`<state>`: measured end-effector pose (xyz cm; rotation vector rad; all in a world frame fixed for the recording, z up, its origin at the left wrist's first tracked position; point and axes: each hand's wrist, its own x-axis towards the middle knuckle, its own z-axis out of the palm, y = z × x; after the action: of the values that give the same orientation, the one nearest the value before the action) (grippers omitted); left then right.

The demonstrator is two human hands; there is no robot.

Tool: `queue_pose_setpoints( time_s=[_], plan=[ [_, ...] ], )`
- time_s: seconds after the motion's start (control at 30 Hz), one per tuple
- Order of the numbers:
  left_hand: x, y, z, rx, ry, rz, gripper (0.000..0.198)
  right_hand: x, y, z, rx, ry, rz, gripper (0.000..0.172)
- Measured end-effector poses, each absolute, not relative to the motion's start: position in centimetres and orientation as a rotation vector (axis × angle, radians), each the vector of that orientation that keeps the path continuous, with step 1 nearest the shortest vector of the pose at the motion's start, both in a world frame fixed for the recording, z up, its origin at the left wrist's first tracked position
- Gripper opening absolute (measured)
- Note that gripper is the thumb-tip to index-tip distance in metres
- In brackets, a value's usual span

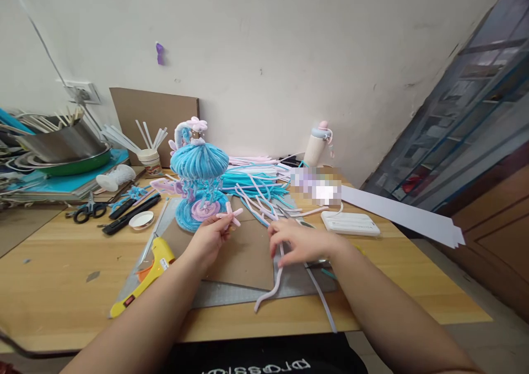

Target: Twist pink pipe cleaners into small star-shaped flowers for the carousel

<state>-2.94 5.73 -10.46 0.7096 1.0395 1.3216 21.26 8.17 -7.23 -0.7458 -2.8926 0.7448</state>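
Observation:
My left hand point(208, 240) pinches a small pink star-shaped piece of bent pipe cleaner point(235, 216) between thumb and fingers. Just behind it stands a fluffy blue and pink pipe-cleaner model point(199, 162), with a domed top, curly strands and a round coiled base. My right hand point(295, 239) is over the right side of the work surface, thumb and fingers apart. Beneath its fingers runs a pale pink pipe cleaner point(268, 295); whether they touch I cannot tell. A heap of blue, pink and white pipe cleaners point(256, 184) lies beyond both hands.
A yellow glue gun point(155, 269) rests left of a brown cardboard sheet point(243, 255). Black scissors point(90, 209) and a black cutter point(132, 214) lie farther left. At the right are a white power bank point(350, 223), a bottle point(317, 145) and long white strips point(400, 211).

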Motion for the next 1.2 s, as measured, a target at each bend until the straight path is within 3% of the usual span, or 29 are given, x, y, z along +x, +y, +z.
queue_pose_setpoints(
  time_s=[0.3, 0.47, 0.6, 0.77, 1.03, 1.2],
  plan=[
    [-2.7, 5.6, -10.4, 0.668, 1.019, 1.253, 0.014, 19.6, 6.9, -8.7, -0.481, -3.027, 0.857, 0.006],
    [-2.3, 5.3, -10.5, 0.72, 0.946, 1.199, 0.011, 19.5, 6.7, -7.3, -0.557, -2.362, 1.037, 0.011],
    [-2.1, 5.1, -10.7, 0.793, 0.869, 1.161, 0.008, 19.7, 6.7, -6.9, -0.695, -1.806, 0.719, 0.013],
    [-1.8, 4.7, -10.4, 0.736, 0.844, 1.097, 0.004, 19.9, 6.6, -7.2, -0.715, -1.892, 0.166, 0.015],
    [-1.8, 4.2, -9.3, 0.5, 0.837, 1.034, 0.014, 18.4, 6.1, -8.8, -0.676, -2.17, 0.079, 0.032],
    [-1.7, 4.1, -9.0, 0.482, 0.826, 1.056, 0.016, 18.4, 6.1, -9.0, -0.733, -2.174, 0.016, 0.031]
  ],
)
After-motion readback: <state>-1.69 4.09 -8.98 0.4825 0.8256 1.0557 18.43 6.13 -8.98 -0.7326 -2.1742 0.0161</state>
